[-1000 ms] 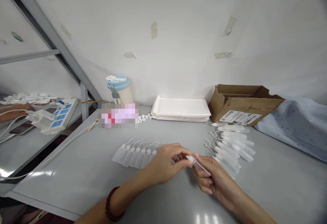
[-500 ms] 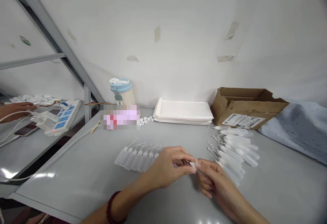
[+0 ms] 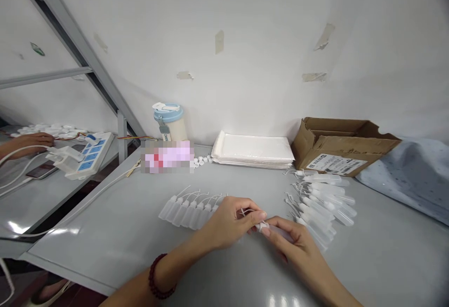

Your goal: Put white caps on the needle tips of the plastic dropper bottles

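Observation:
Above the front middle of the grey table, my right hand (image 3: 296, 241) is closed round a translucent squeeze bottle (image 3: 282, 233), held tilted with its white neck toward the left. My left hand (image 3: 235, 220) pinches at the neck end of that same bottle, where a thin white tube (image 3: 245, 210) shows between the fingers. Left of my left hand lies a neat row of similar bottles (image 3: 187, 212) with bent thin spouts. A looser pile of them (image 3: 321, 204) lies to the right of my right hand, spouts pointing left.
White padded envelopes (image 3: 254, 149) are stacked by the wall, beside an open cardboard box (image 3: 345, 146). Small white caps (image 3: 201, 161) lie near a blurred pink item (image 3: 168, 156) and a blue-lidded cup (image 3: 171, 122). At left are a power strip (image 3: 89, 157) and another person's hand (image 3: 33, 143).
My right hand has opened the angle of the bottle so more of its body shows. My left fingers have shifted slightly at its neck. The camera view has moved slightly.

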The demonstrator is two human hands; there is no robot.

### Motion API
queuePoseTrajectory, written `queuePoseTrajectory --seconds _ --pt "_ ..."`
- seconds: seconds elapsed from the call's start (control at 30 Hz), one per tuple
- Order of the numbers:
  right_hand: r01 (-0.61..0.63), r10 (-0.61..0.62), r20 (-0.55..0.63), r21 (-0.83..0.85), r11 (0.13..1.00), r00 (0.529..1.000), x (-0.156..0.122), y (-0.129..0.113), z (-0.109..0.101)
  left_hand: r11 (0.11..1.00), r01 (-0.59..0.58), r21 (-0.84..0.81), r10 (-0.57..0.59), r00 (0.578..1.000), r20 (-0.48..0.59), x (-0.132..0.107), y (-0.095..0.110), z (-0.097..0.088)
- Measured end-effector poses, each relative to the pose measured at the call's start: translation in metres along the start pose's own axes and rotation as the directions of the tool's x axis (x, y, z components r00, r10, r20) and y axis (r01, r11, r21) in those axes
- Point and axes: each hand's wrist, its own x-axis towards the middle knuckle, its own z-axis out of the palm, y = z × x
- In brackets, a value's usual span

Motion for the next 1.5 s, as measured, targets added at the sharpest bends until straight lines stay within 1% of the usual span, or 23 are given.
queuePoseTrajectory --seconds 0.1,0.2,0.4,0.5,0.63,0.73,0.8,0.87,0.93,0.97,1.1,1.17,1.23,1.33,1.4,1.5 --pt "0.045 -0.046 -0.021 -0.051 0.998 0.999 0.0 -0.001 -0.002 0.999 0.026 -0.037 -0.023 0.997 0.075 -0.001 0.001 -0.002" --pt "0.063 -0.064 -0.021 -0.069 0.996 0.998 0.001 0.0 -0.003 0.998 0.043 -0.049 -0.038 0.994 0.103 -0.002 0.001 -0.003" --pt "0.032 -0.032 0.009 -0.003 0.999 0.999 0.001 0.003 -0.005 0.994 0.05 -0.097 -0.036 0.989 0.143 -0.001 0.003 -0.004" --pt "0.007 -0.007 0.024 0.027 1.0 1.0 0.002 0.005 -0.007 0.994 0.05 -0.095 -0.036 0.99 0.139 -0.001 0.003 -0.004" --pt "-0.038 0.028 0.064 0.162 0.986 0.998 0.005 0.009 -0.007 0.994 0.054 -0.092 -0.042 0.99 0.132 -0.001 0.0 -0.004" --pt "-0.095 0.072 0.086 0.293 0.951 0.994 0.007 0.012 -0.005 0.997 0.06 -0.053 -0.053 0.991 0.12 -0.002 0.002 -0.004" --pt "-0.136 0.106 0.105 0.348 0.928 0.989 0.008 0.012 -0.005 1.0 0.018 0.012 -0.02 0.994 0.106 -0.003 0.004 -0.004" --pt "-0.159 0.126 0.114 0.364 0.918 0.986 0.008 0.013 -0.005 0.994 -0.053 0.091 0.045 0.995 0.088 -0.004 0.007 -0.004" --pt "-0.159 0.127 0.112 0.352 0.922 0.986 0.007 0.013 -0.005 0.983 -0.102 0.153 0.093 0.993 0.07 -0.005 0.009 -0.003" --pt "-0.146 0.117 0.106 0.332 0.932 0.987 0.007 0.013 -0.006 0.98 -0.109 0.169 0.1 0.993 0.064 -0.005 0.01 -0.003" --pt "-0.09 0.072 0.088 0.231 0.969 0.994 0.007 0.014 -0.006 0.984 -0.067 0.167 0.057 0.996 0.065 -0.005 0.008 -0.002" --pt "-0.097 0.076 0.098 0.238 0.966 0.992 0.008 0.014 -0.006 0.987 -0.064 0.15 0.054 0.996 0.069 -0.004 0.007 -0.001" --pt "-0.115 0.087 0.112 0.273 0.955 0.99 0.008 0.013 -0.006 0.986 -0.091 0.143 0.083 0.994 0.066 -0.004 0.006 -0.001" --pt "-0.121 0.094 0.101 0.303 0.945 0.99 0.009 0.012 -0.006 0.981 -0.129 0.142 0.123 0.991 0.053 -0.003 0.006 0.0" --pt "-0.103 0.084 0.081 0.261 0.96 0.993 0.008 0.012 -0.007 0.987 -0.098 0.124 0.094 0.995 0.042 -0.002 0.006 0.001" --pt "-0.064 0.057 0.056 0.133 0.989 0.997 0.007 0.011 -0.009 0.996 -0.032 0.082 0.029 0.998 0.047 -0.002 0.005 0.001"
